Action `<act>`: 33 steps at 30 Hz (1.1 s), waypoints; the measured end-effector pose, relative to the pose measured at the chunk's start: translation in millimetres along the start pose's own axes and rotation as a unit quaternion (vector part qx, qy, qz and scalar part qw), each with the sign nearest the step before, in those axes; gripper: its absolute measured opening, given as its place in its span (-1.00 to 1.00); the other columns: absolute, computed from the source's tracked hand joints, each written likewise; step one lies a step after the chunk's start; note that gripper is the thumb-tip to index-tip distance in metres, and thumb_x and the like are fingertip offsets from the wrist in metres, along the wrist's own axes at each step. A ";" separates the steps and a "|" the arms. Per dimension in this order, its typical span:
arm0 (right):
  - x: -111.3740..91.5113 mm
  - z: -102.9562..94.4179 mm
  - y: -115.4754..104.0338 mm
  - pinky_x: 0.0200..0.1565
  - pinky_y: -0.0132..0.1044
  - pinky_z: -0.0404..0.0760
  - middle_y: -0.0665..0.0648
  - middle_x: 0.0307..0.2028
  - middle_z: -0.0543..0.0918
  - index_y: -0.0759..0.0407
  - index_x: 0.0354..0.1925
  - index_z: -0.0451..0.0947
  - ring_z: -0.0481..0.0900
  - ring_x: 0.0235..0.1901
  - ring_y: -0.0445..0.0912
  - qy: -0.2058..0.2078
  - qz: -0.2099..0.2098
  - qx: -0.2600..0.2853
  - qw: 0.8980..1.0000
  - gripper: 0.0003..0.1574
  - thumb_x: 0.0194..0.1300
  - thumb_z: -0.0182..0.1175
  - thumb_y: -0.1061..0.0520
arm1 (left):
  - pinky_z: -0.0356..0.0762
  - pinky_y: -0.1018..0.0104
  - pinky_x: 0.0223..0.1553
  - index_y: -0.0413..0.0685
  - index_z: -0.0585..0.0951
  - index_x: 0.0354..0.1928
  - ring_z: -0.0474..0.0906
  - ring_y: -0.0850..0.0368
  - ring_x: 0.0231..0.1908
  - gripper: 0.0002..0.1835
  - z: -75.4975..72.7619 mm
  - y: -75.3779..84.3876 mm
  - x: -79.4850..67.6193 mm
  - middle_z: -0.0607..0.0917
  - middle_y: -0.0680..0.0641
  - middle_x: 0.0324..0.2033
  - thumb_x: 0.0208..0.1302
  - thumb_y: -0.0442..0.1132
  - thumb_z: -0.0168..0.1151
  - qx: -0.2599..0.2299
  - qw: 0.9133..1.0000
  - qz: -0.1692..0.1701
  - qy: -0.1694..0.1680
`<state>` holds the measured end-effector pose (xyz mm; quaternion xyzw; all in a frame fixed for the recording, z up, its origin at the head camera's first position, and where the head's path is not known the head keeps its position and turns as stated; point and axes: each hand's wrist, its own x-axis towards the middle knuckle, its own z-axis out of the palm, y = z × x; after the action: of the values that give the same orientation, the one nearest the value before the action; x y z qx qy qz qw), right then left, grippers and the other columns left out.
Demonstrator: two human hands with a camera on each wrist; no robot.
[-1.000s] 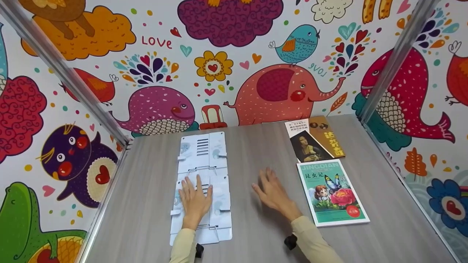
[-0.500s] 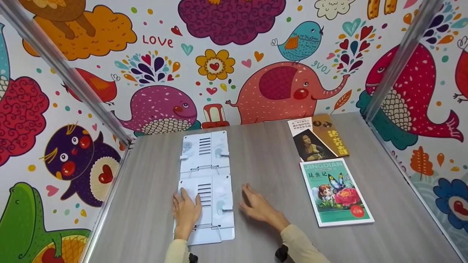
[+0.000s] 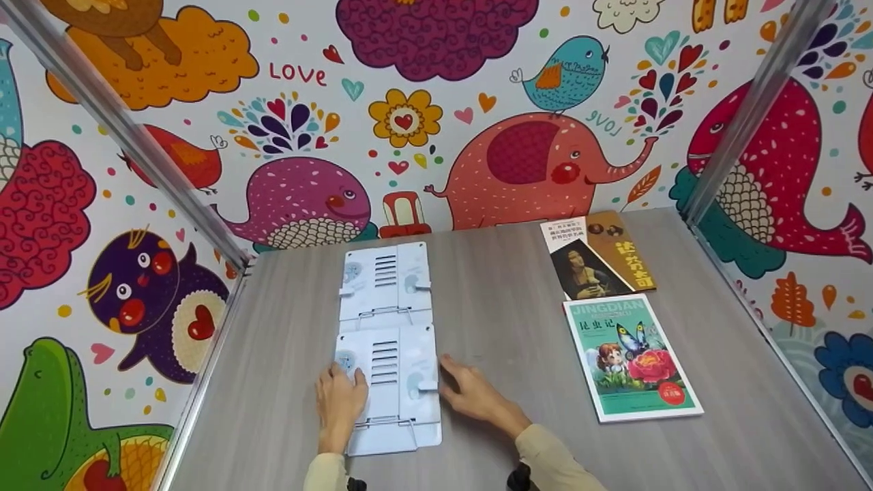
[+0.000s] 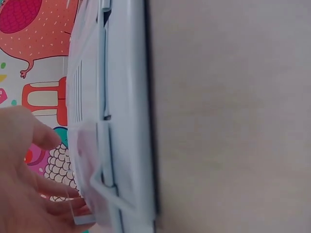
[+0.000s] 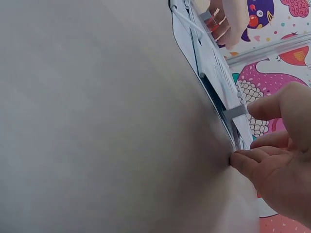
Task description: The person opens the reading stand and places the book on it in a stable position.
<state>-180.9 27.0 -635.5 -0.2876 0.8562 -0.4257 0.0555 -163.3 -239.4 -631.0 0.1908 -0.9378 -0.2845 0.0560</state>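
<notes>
While both hands lie at its sides, a pale blue folding book stand [image 3: 409, 354] sits flat on the desk [image 3: 505, 293] between the two sets of fingers, its longer axis running away from the person. Neither hand is plainly nearer: the left hand [image 3: 339, 406] is at its left edge, the thumb over the upper face, the fingers apart from the thumb; the right hand [image 3: 481, 395] is at its right edge, the thumb close by a small clip [image 3: 427, 386] and the fingers low against the side. The right fingers and thumb stand apart; how firmly either hand presses cannot be told. Just beyond the left fingers, a matching stand [image 3: 409, 266] lies flat, end to end with the first. To the right of the right fingers, well apart, lies a green-covered book [image 3: 634, 361]; farther off, just behind it, is a brown-and-white book [image 3: 580, 269] with a painted portrait. No container is in view; both books lie directly on the desk.
</notes>
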 end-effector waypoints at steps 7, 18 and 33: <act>1.8 8.9 -6.1 0.37 0.06 0.41 0.51 0.39 0.32 0.59 0.40 0.20 0.32 0.42 0.21 -0.010 -0.001 0.037 0.999 -0.30 0.44 0.14 0.27 | 0.40 -0.29 0.18 -0.63 0.38 0.27 0.40 -0.45 0.12 -0.38 -2.9 -2.0 -5.8 0.45 -0.55 0.11 0.45 -0.14 0.04 -0.021 1.000 -0.013 0.009; -0.4 22.1 -4.4 0.27 -0.08 0.51 0.56 0.42 0.19 0.59 0.41 0.16 0.27 0.42 0.24 -0.003 0.019 0.097 0.995 -0.25 0.39 0.16 0.33 | 0.35 -0.32 0.23 -0.56 0.47 0.22 0.41 -0.46 0.15 -0.49 -3.5 -9.6 -6.6 0.50 -0.52 0.12 0.41 -0.24 0.02 -0.069 0.997 -0.032 0.023; -19.0 -5.0 14.6 0.24 -0.01 0.52 0.59 0.38 0.26 0.61 0.36 0.24 0.32 0.39 0.28 0.024 0.046 0.121 0.991 -0.32 0.36 0.15 0.35 | 0.53 -0.22 0.13 -0.52 0.57 0.11 0.56 -0.34 0.05 -0.62 10.5 10.4 -16.9 0.61 -0.43 0.00 0.40 -0.33 0.06 -0.124 0.992 -0.019 0.018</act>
<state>-173.3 47.7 -646.3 -0.2288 0.8119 -0.5297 0.0887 -153.4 -219.5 -633.9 0.2053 -0.8904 -0.3959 0.0910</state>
